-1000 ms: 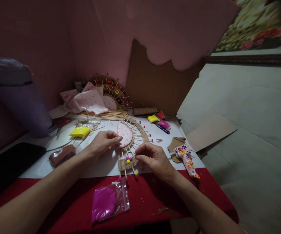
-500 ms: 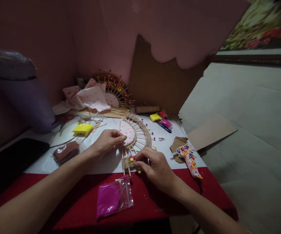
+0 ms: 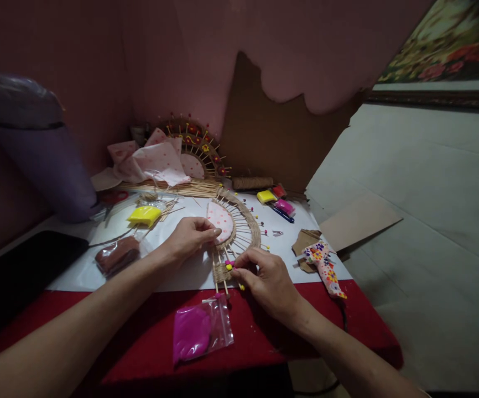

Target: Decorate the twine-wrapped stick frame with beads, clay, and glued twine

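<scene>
A half-round fan of thin sticks lies on white paper, with a twine band (image 3: 254, 228) and a pink dotted fabric half-disc (image 3: 218, 218) at its centre. Thumb and fingertips of my right hand (image 3: 270, 284) pinch at a small magenta and yellow clay flower (image 3: 229, 266), which rests on the band's near end. My left hand (image 3: 192, 239) is closed in a pinch beside the half-disc; whatever is between its fingertips is too small to make out. Small coloured balls tip the sticks. Just in front lies a clear bag of magenta clay (image 3: 192, 333).
A floral-patterned glue gun (image 3: 324, 265) lies on cardboard at right. Bags of brown clay (image 3: 117, 255) and yellow clay (image 3: 145, 215) lie left, near a black flat object (image 3: 27, 276). Behind stand a finished-looking fan (image 3: 206, 146), pink dotted cloth (image 3: 156, 160) and a twine roll (image 3: 253, 183).
The view has shifted slightly, so the table's things sit a little further right and mostly higher. Both hands keep nearly the same pose, the right still at the flower.
</scene>
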Demonstrator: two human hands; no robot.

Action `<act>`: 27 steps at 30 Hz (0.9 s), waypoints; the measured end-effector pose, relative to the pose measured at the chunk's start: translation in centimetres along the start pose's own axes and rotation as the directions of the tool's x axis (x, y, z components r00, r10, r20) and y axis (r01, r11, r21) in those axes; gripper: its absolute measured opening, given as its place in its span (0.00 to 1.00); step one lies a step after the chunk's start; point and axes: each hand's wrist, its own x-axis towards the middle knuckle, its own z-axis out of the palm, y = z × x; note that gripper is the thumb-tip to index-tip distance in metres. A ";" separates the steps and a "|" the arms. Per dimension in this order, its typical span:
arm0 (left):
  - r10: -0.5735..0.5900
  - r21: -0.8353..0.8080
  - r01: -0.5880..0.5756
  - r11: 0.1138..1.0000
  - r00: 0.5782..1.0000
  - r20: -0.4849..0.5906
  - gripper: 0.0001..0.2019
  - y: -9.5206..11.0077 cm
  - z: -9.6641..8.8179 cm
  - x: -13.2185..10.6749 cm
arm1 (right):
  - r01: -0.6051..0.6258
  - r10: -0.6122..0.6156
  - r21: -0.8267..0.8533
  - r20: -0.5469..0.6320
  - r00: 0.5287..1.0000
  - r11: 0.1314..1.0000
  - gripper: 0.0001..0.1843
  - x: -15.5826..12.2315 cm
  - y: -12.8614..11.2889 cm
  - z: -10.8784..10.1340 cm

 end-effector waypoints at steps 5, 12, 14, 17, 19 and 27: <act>0.012 -0.016 -0.012 1.000 1.000 0.000 0.08 0.1 0.1 -0.1 | -0.016 0.016 -0.043 -0.003 1.000 0.999 0.05 0.3 -0.2 0.2; -0.006 0.006 0.006 1.000 1.000 -0.016 0.06 0.7 0.3 -0.4 | -0.030 0.034 -0.076 0.050 0.998 0.997 0.04 0.7 -0.3 0.4; -0.011 0.008 0.011 1.000 1.000 -0.017 0.06 0.7 0.3 -0.4 | -0.039 0.043 -0.065 0.060 0.997 0.997 0.04 0.6 -0.2 0.4; -0.012 0.000 0.012 1.000 1.000 -0.019 0.06 0.5 0.2 -0.3 | -0.044 0.046 -0.034 0.068 0.997 0.998 0.04 0.3 -0.1 0.1; -0.010 -0.010 0.010 1.000 1.000 -0.014 0.06 0.4 0.2 -0.2 | -0.041 0.042 -0.019 0.070 0.997 0.999 0.03 0.1 -0.1 0.0; -0.021 -0.016 0.021 1.000 0.999 -0.028 0.06 0.5 0.3 -0.1 | 0.007 -0.003 -0.067 0.056 0.998 0.998 0.06 -0.2 -0.2 0.0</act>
